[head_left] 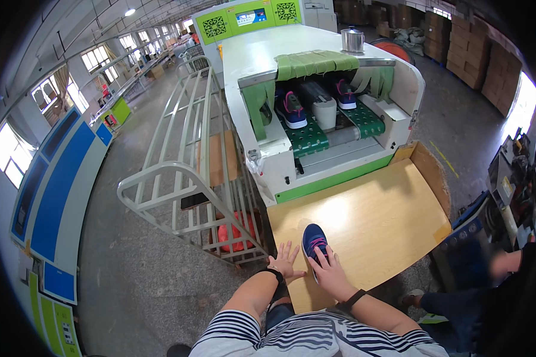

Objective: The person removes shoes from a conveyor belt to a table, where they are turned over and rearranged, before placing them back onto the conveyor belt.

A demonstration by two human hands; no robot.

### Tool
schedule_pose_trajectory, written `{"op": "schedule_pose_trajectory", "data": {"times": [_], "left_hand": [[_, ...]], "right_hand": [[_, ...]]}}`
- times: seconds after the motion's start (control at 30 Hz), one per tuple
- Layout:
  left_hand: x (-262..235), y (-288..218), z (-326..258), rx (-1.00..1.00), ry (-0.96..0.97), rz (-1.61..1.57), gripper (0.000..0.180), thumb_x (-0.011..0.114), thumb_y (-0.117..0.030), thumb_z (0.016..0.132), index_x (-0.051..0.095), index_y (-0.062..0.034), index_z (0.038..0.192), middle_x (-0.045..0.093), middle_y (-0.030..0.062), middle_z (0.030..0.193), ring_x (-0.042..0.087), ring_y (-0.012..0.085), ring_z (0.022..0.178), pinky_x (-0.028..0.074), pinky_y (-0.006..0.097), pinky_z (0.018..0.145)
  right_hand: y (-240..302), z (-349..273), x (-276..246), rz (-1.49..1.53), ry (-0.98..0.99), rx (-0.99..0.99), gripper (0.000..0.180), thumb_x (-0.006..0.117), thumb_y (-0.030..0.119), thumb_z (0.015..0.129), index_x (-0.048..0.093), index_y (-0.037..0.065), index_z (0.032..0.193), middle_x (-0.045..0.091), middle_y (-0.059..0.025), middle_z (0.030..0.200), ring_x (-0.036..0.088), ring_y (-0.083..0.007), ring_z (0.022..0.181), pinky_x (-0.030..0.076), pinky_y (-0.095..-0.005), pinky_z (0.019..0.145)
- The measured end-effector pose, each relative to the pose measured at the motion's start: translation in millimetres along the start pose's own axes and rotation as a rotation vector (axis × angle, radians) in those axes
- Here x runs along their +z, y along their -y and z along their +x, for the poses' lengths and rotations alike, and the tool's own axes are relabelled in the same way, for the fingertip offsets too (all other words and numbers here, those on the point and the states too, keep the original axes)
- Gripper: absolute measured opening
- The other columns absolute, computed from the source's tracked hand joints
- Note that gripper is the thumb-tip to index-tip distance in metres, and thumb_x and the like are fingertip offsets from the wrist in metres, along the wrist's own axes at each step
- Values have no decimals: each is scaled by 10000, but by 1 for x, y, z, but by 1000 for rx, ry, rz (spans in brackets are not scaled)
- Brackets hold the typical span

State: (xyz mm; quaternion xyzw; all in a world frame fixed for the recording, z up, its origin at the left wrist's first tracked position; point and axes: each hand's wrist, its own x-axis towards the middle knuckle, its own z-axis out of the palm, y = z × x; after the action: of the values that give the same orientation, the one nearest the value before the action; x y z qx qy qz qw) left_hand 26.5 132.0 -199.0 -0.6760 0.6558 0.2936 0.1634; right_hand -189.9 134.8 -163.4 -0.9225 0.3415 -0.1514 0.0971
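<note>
A navy sneaker point(313, 236) with pink laces rests on the wood-look tabletop point(369, 229), toe pointing away from me. My right hand point(333, 277) grips it at the laces and opening, covering its heel end. Just left of the sneaker, at the table's left edge, my left hand point(286, 265) has its fingers spread and holds nothing. Past the table, two more dark sneakers with pink laces, one on the left point(292, 111) and one on the right point(345, 95), sit on the green perforated conveyor belts point(309, 141) in the machine's opening.
The white machine point(274, 47) has green fabric strips point(315, 64) over its opening and a metal pot point(352, 40) on top. A metal rack point(161, 169) stands left of the table, with a red bag point(235, 232) low inside. Another person's hand point(506, 263) is at the right.
</note>
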Motion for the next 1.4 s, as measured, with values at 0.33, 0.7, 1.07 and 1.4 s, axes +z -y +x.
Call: {"op": "schedule_pose_trajectory", "data": {"times": [0.33, 0.7, 1.07, 1.4], "left_hand": [[6, -7, 7, 0, -1, 95, 1139, 540, -801, 766, -32, -238, 1575, -125, 114, 1634, -71, 322, 1508, 236, 666, 1107], [3, 5, 23, -1, 52, 69, 1180, 623, -741, 762, -52, -212, 1573, -198, 117, 1618, -158, 367, 1487, 203, 691, 1098], [16, 5, 48, 233, -45, -660, 1141, 720, -507, 819, -29, -66, 1559, 59, 242, 1613, 124, 392, 1485, 288, 453, 1145], [-2, -121, 5, 43, -556, -979, 1054, 750, -225, 707, 103, -3, 1510, 234, 288, 1468, 245, 411, 1388, 237, 458, 1161]], "right_hand": [[3, -7, 3, -48, -38, 58, 528, 564, 144, 848, 507, 75, 1368, 296, -168, 1547, 241, -463, 1419, 286, -615, 1101], [19, -2, 5, 55, -84, -51, 537, 606, 140, 825, 511, 43, 1344, 377, -181, 1490, 318, -397, 1407, 319, -511, 1123], [-97, -4, -24, 628, -177, 695, 858, 757, 246, 780, 319, -30, 1463, 397, -277, 1461, 429, -399, 1338, 368, -382, 1095], [-85, -12, 0, 679, -314, 674, 793, 709, 189, 840, 298, -36, 1480, 471, -274, 1408, 457, -378, 1326, 371, -369, 1089]]}}
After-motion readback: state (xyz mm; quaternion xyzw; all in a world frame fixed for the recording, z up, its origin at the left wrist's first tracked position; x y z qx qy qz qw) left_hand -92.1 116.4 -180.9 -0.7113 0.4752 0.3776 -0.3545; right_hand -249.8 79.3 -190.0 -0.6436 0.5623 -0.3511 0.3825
